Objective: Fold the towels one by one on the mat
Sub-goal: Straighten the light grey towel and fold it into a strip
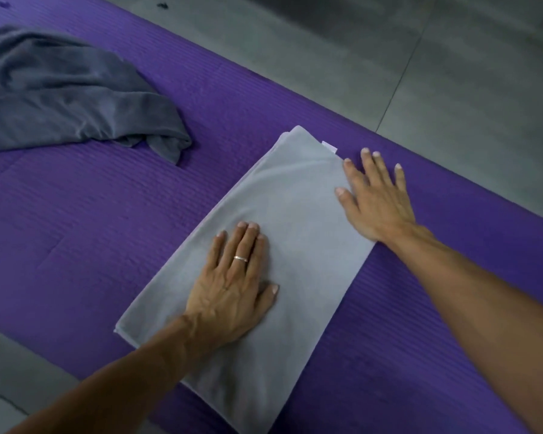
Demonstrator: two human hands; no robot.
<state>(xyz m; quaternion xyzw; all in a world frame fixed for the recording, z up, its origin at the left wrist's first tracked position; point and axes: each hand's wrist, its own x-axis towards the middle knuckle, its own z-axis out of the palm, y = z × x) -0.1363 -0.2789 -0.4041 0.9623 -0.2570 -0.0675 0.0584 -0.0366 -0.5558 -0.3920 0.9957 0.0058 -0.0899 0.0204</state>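
surface: ribbed purple mat [107, 214] on grey tiled floor [452, 73] | light grey towel [295, 198]: folded into a long rectangle, lying mid-mat, white tag at far corner | dark grey towel [69, 92]: crumpled, far left on mat | left hand [235, 283]: flat, fingers straight, pressing near half | right hand [376, 198]: flat, fingers spread over the towel's right edge

Just one view here — a wide-angle camera on the person's head, looking forward and steeply down. It sits close over the work: both forearms come in from the bottom edge, and the purple mat [107, 233] runs diagonally across most of the picture. Grey floor [452, 73] fills the top right corner and a bit of the bottom left (straight lines bend slightly toward the edges). No second view to compare with.
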